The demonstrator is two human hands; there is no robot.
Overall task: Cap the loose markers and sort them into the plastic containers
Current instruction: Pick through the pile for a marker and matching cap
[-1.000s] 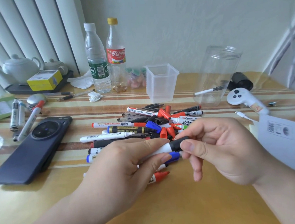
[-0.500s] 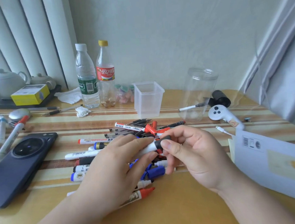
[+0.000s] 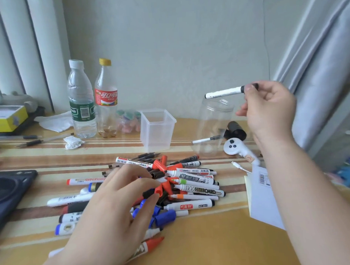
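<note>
Above the jar (image 3: pixel 210 130), right hand (image 3: pixel 269 108) pinches a marker (image 3: pixel 224 92) by its cap; it should handle light and stiff; left hand (image 3: pixel 109 211) lies spread, seemingly empty, over the pile (image 3: pixel 200 192).

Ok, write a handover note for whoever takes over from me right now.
Right hand: pinches a black-capped marker above the round jar.
Left hand: on the marker pile; a grip there is unclear.
Done: that marker is capped.
Left: drop it in, then cap and sort the pile. Square container looks empty.
</note>
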